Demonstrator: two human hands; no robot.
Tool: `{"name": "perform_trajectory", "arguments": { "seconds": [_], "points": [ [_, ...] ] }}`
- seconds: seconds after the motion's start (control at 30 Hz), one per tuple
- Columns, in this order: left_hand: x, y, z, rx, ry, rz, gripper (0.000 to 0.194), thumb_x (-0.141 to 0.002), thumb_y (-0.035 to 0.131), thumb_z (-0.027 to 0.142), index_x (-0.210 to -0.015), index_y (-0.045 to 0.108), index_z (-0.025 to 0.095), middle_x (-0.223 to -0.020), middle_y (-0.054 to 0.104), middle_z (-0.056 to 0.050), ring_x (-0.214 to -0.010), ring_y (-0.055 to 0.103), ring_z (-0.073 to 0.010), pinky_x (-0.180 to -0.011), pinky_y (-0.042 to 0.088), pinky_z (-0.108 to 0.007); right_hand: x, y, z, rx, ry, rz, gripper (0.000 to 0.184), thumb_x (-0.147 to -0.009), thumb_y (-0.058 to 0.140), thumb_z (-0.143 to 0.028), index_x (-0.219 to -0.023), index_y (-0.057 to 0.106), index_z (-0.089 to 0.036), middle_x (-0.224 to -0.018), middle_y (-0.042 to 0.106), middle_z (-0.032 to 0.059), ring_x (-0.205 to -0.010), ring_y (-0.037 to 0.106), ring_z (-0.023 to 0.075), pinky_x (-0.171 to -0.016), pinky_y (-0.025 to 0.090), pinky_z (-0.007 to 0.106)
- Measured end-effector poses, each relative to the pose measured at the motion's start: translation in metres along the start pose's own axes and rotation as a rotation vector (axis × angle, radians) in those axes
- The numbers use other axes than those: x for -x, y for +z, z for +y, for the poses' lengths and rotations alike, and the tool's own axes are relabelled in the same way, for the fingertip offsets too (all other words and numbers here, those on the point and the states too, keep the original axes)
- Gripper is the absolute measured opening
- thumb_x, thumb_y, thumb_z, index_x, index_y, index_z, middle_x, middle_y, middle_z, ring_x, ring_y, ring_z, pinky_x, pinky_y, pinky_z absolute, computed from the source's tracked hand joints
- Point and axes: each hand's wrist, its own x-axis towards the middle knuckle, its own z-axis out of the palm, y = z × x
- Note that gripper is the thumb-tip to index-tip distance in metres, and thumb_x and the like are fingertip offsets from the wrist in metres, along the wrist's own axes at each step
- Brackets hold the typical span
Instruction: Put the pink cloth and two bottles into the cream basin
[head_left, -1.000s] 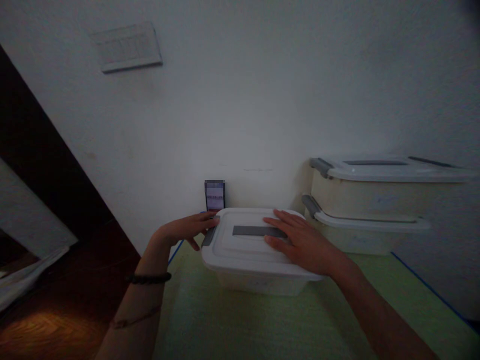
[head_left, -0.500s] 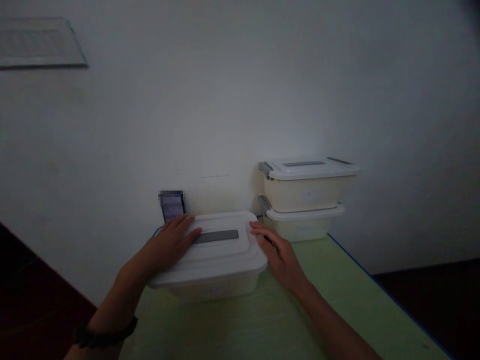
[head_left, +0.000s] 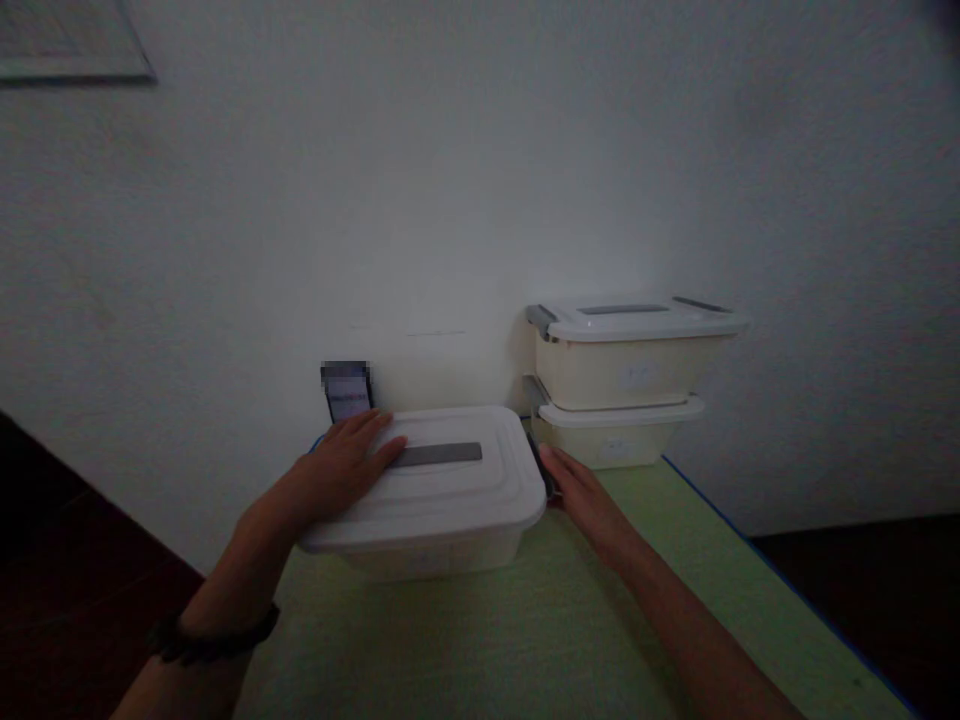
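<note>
A lidded plastic storage box (head_left: 442,561) stands on the table, its white lid (head_left: 457,497) on top with a grey strip handle (head_left: 439,455) in the middle. My left hand (head_left: 341,470) lies flat across the lid's left part, fingers stretched and spread, covering that end. At the box's right end, my right hand (head_left: 581,490) has its fingers bent around a dark grey side latch (head_left: 541,468), which sticks outward from the box. The fingertips behind the latch are partly hidden.
Right of the box, two similar lidded boxes are stacked, an upper box (head_left: 637,370) on a lower box (head_left: 607,440). A phone (head_left: 349,392) leans against the wall behind. The green table (head_left: 480,640) has a blue edge on the right.
My right hand has gone from the lid's right edge to the side latch, which now shows. My left hand stays on the lid. The camera view has tilted down slightly.
</note>
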Motion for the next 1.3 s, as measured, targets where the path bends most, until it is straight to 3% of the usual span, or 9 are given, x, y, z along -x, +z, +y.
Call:
{"name": "perform_trajectory", "arguments": {
  "seconds": [0.1, 0.27, 0.37, 0.47, 0.57, 0.7, 0.87, 1.13, 1.3],
  "points": [
    [0.0, 0.0, -0.001, -0.008, -0.002, 0.008, 0.065, -0.089, 0.022, 0.049, -0.136, 0.039, 0.008, -0.145, 0.038, -0.017, -0.135, 0.032, -0.0304, -0.111, 0.026, -0.045, -0.003, 0.0, 0.0, -0.174, 0.09, -0.044, 0.034, -0.08, 0.053, -0.049, -0.084, 0.065, -0.017, -0.077, 0.07, 0.0052, -0.067, 0.065, 0.0167, -0.056, 0.052, 0.027],
    [0.002, 0.001, -0.001, -0.088, 0.05, 0.051, 0.064, -0.091, 0.022, 0.049, -0.136, 0.042, 0.008, -0.142, 0.043, -0.016, -0.135, 0.033, -0.0293, -0.112, 0.025, -0.044, 0.0, 0.004, -0.001, -0.366, 0.17, -0.125, 0.018, -0.077, 0.059, -0.034, -0.075, 0.065, -0.017, -0.062, 0.067, 0.0009, -0.051, 0.06, 0.0121, -0.052, 0.052, 0.024],
    [0.009, -0.002, 0.018, -0.089, 0.197, 0.07, 0.061, -0.091, 0.027, 0.054, -0.135, 0.044, 0.016, -0.146, 0.038, -0.012, -0.139, 0.023, -0.0309, -0.112, 0.019, -0.051, 0.003, 0.008, -0.001, -0.422, 0.201, -0.158, 0.019, -0.078, 0.059, -0.033, -0.076, 0.066, -0.016, -0.058, 0.066, 0.0002, -0.046, 0.058, 0.0114, -0.048, 0.051, 0.023],
    [0.021, -0.006, 0.048, 0.018, 0.447, -0.1, 0.064, -0.088, 0.032, 0.061, -0.141, 0.034, 0.026, -0.153, 0.025, -0.006, -0.14, 0.02, -0.0262, -0.112, 0.022, -0.048, 0.004, 0.01, -0.003, -0.449, 0.211, -0.185, 0.023, -0.079, 0.059, -0.037, -0.083, 0.067, -0.015, -0.062, 0.068, 0.0004, -0.047, 0.059, 0.0114, -0.046, 0.051, 0.023],
    [0.028, -0.005, 0.068, 0.001, 0.561, -0.16, 0.082, -0.075, 0.046, 0.071, -0.143, 0.028, 0.029, -0.154, 0.02, -0.006, -0.141, 0.019, -0.0272, -0.113, 0.019, -0.048, 0.004, 0.009, -0.004, -0.452, 0.207, -0.196, 0.021, -0.077, 0.062, -0.035, -0.079, 0.067, -0.015, -0.057, 0.066, -0.0011, -0.043, 0.058, 0.0109, -0.04, 0.049, 0.02],
    [0.028, 0.003, 0.069, -0.044, 0.566, -0.12, 0.074, -0.08, 0.053, 0.058, -0.143, 0.026, 0.032, -0.154, 0.018, -0.003, -0.141, 0.019, -0.0244, -0.114, 0.019, -0.047, 0.0, 0.003, -0.001, -0.448, 0.275, -0.255, 0.022, -0.076, 0.057, -0.03, -0.067, 0.065, -0.012, -0.051, 0.065, 0.0022, -0.038, 0.059, 0.0141, -0.036, 0.049, 0.024],
    [0.027, 0.006, 0.065, -0.056, 0.582, -0.11, 0.074, -0.078, 0.058, 0.031, -0.144, 0.025, 0.028, -0.154, 0.02, -0.003, -0.141, 0.018, -0.0217, -0.114, 0.018, -0.045, -0.006, -0.006, 0.009, -0.479, 0.317, -0.298, 0.025, -0.081, 0.051, -0.03, -0.073, 0.066, -0.012, -0.055, 0.068, 0.0036, -0.043, 0.063, 0.0151, -0.042, 0.053, 0.026],
    [0.026, 0.005, 0.069, -0.05, 0.579, -0.108, 0.072, -0.078, 0.058, 0.035, -0.143, 0.028, 0.026, -0.154, 0.022, -0.003, -0.141, 0.02, -0.022, -0.115, 0.018, -0.045, -0.005, -0.001, 0.015, -0.47, 0.288, -0.281, 0.028, -0.085, 0.055, -0.04, -0.086, 0.068, -0.016, -0.065, 0.071, 0.0018, -0.048, 0.064, 0.0125, -0.047, 0.053, 0.024],
    [0.027, 0.002, 0.07, -0.058, 0.554, -0.126, 0.072, -0.078, 0.057, 0.037, -0.143, 0.028, 0.026, -0.153, 0.022, -0.003, -0.141, 0.02, -0.0223, -0.114, 0.019, -0.045, 0.001, 0.008, 0.01, -0.422, 0.245, -0.216, 0.034, -0.079, 0.061, -0.048, -0.084, 0.068, -0.015, -0.061, 0.067, -0.0001, -0.044, 0.059, 0.0104, -0.04, 0.048, 0.021]
  ]
}}
